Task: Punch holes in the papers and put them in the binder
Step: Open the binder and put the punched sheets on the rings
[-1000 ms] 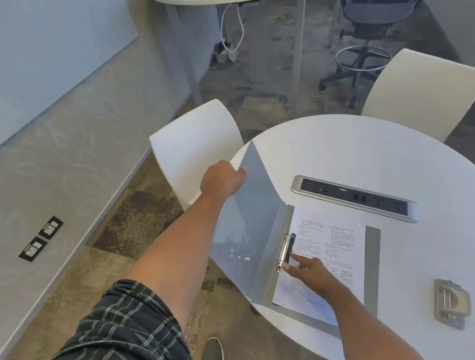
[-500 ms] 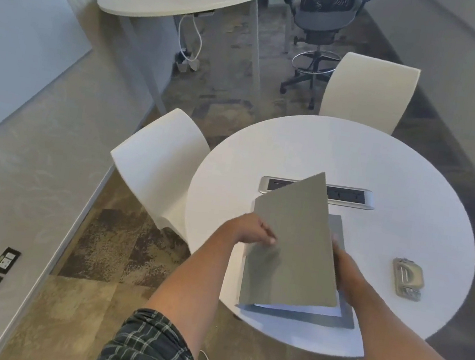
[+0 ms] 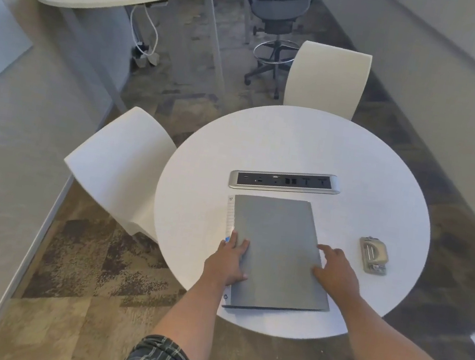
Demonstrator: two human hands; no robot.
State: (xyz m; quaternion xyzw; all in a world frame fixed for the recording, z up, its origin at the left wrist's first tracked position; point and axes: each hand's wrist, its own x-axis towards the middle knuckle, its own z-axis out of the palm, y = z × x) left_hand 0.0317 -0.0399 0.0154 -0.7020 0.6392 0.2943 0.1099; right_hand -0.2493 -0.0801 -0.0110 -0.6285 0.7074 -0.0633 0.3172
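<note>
A round white table stands in a carpeted office. The left hand lies flat, fingers straight, on the spine edge of the grey binder, now closed. The right hand rests loosely spread on its other edge. The hole punch sits apart, right. Filing looks finished; next, simply let go.

Single head-worn wide-angle view, looking steeply down and forward, close above round table

The binder lies on the table, the socket strip behind it, the hole punch to its right.
</note>
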